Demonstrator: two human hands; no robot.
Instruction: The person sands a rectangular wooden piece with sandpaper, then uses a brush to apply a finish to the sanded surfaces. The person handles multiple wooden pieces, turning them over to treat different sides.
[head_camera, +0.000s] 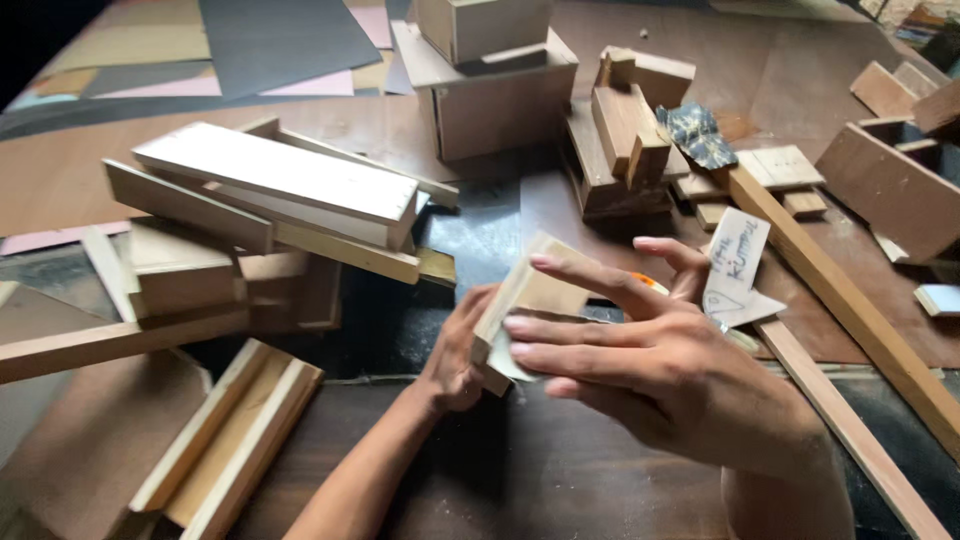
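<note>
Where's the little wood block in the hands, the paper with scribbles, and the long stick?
small wood block (535, 290), head view, its upper face
handwritten paper slip (735, 262), head view, its middle
long wooden strip (850, 310), head view, mid-length

Bare forearms, no visible sleeves

A pale tan flat wooden block (530, 292) is seen against the dark brown wooden tabletop (560, 470); a black-and-gold patterned crumpled scrap (695, 135) is mottled; grey and pink paper sheets (285, 40) are plain.
</note>
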